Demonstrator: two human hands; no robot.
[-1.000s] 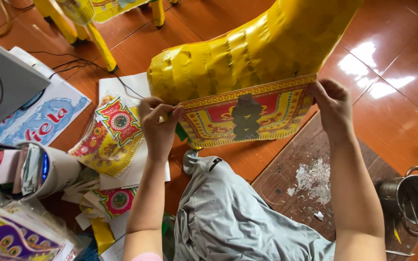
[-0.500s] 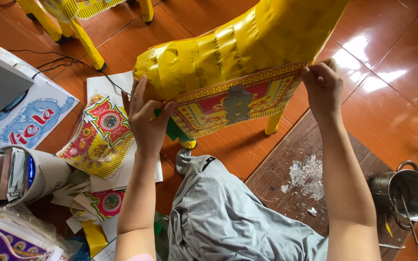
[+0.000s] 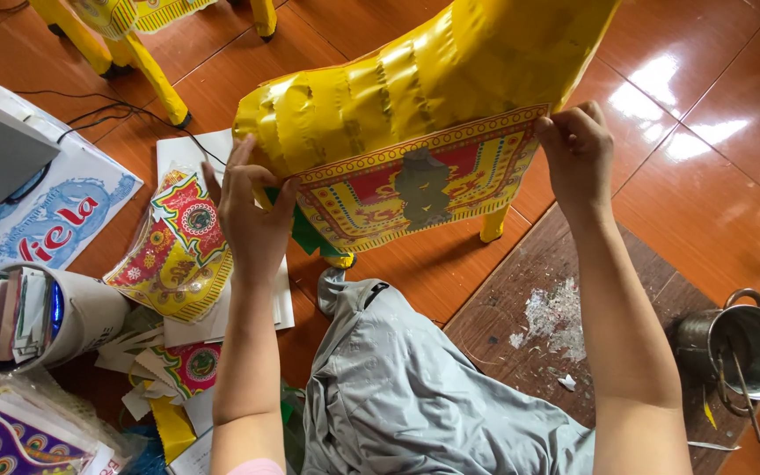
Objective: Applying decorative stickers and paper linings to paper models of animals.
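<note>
We note a floor (image 3: pixel 714 79) of glossy reddish-brown tiles with thin pale grout lines; bright patches of light reflect off it at the upper right, suggesting daylight from that side. A worn wooden board (image 3: pixel 565 290), dark brown and smeared with a whitish residue, lies flat on the tiles at lower right. Beside its right edge stands a small metal pot (image 3: pixel 741 352) with a loop handle and utensils inside. At upper left we see the yellow legs of a second figure (image 3: pixel 134 53), and black cables (image 3: pixel 90 114) trailing across the tiles. No wall or window is in view.
</note>
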